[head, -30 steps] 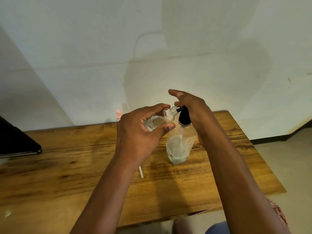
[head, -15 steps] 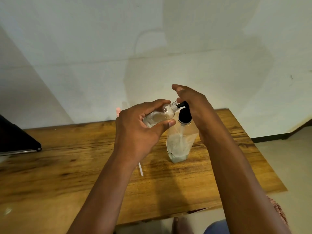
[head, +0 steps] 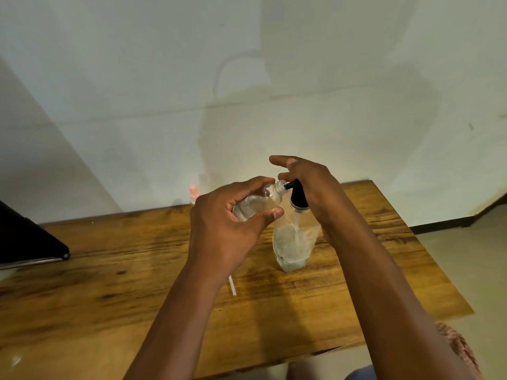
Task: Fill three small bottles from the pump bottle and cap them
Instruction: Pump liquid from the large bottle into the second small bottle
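**Filling a little bottle at the pump**

The landmark is the pump bottle [head: 293,242], which stands upright on the wooden table [head: 109,283].

Far to the left of the pump bottle, a flat black thing [head: 27,242] lies at the table's edge. Nearer, behind and to the left of it, a small pink-topped thing [head: 193,193] peeks up by the wall; it is too blurry to name. Just to the left and in front, a thin white strip [head: 232,286] lies on the wood.

The left hand [head: 227,229] wraps its fingers and thumb round a small clear bottle [head: 258,204]. The bottle is tipped, with its open mouth right at the black spout of the pump head [head: 297,193]. Some liquid shows inside it.

The right hand [head: 310,182] rests on top of the pump head, its fingers held out fairly straight.

The step looks like filling. Next, the person likely needs to press down gently while holding the mouth steady under the spout, so nothing spills.

The pump bottle is see-through and cloudy, nearly empty, with a smooth black top. The table is brown with dark grain.
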